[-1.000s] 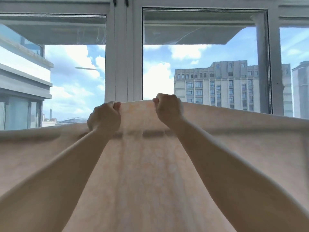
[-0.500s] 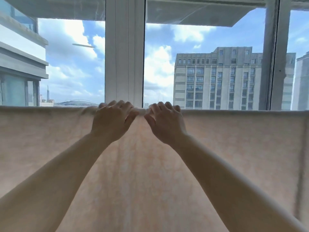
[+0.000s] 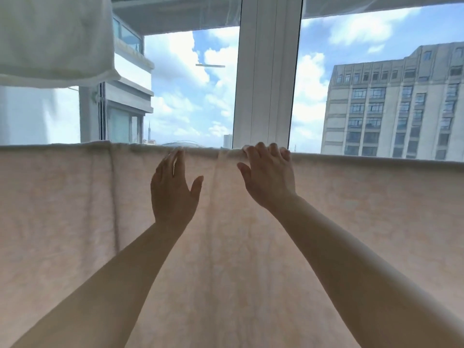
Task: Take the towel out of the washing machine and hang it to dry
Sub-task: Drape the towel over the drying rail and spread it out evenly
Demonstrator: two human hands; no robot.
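While the peach towel [image 3: 326, 222] already drapes over its line, left hand [image 3: 173, 192] hovers spread, right hand [image 3: 270, 177] curls over its top edge; only smoothing seems left.

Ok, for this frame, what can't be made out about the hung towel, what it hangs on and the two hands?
- Head view: the rail or line under the pink towel is fully covered by its folded top edge.
- Its lower hem and both side ends are cut off by the frame edges.
- The right hand fingers curl over the edge; their tips are hidden.
- The left hand fingers are motion-blurred, so contact is unclear.
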